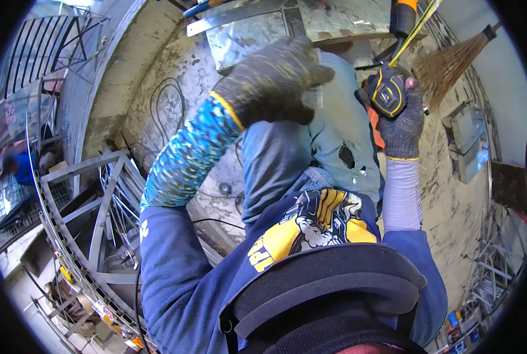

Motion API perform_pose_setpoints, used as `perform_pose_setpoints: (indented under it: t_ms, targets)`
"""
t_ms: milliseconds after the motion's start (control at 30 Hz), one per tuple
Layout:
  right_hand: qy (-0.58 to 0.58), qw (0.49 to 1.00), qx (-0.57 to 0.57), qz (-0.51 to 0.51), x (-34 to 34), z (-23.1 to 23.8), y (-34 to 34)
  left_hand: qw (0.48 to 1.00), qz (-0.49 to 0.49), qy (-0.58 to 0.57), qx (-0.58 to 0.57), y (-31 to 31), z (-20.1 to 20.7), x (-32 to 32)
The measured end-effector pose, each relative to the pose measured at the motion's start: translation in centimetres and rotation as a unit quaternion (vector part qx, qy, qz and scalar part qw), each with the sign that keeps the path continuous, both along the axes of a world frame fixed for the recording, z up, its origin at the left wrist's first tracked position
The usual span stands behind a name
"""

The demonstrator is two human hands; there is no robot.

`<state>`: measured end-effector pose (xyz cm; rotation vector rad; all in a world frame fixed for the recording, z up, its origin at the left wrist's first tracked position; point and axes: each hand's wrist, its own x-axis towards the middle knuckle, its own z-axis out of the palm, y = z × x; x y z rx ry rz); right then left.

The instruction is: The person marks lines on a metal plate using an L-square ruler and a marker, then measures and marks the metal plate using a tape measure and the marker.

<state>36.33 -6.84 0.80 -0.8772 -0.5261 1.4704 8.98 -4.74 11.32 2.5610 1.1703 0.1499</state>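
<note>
In my right hand [403, 127], in a dark grey glove, is a black and yellow tape measure [387, 91]. Its yellow blade [414, 34] is drawn out and slants up toward the top right. My left hand [272, 85], gloved in grey with a yellow cuff, hovers above my bent knee near a flat metal sheet [240, 44]. Its fingers are slightly blurred and spread apart, with nothing visible gripped in them. Beyond the tape measure lies a black and orange power tool [403, 20], partly cut off by the frame's edge.
A straw broom [457, 64] leans at the upper right, above a small metal frame [467, 138]. On the left are a welded metal frame [101, 218] with loose rods and a black cable [168, 97] on the floor. Another person in blue [26, 168] is at the far left.
</note>
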Motion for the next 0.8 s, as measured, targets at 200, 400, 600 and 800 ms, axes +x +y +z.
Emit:
perform_pose_setpoints:
  t_ms: [200, 400, 600, 800]
  targets:
    - [0.023, 0.999, -0.025, 0.002, 2.0, 0.2, -0.5, 0.996, -0.006, 0.08, 0.026, -1.0, -3.9, 3.9]
    - [0.036, 0.998, -0.043, -0.034, 0.8, -0.8, -0.8, 0.996, 0.006, 0.078, 0.035, -0.7, -3.9, 3.6]
    - [0.079, 0.995, -0.049, -0.036, 1.4, -1.7, -0.7, 0.992, 0.001, 0.102, 0.079, -0.8, -3.4, 3.5]
    - [0.018, 0.999, -0.048, -0.018, 1.6, -0.7, -0.4, 0.996, 0.029, 0.066, 0.06, 0.6, -1.8, 3.7]
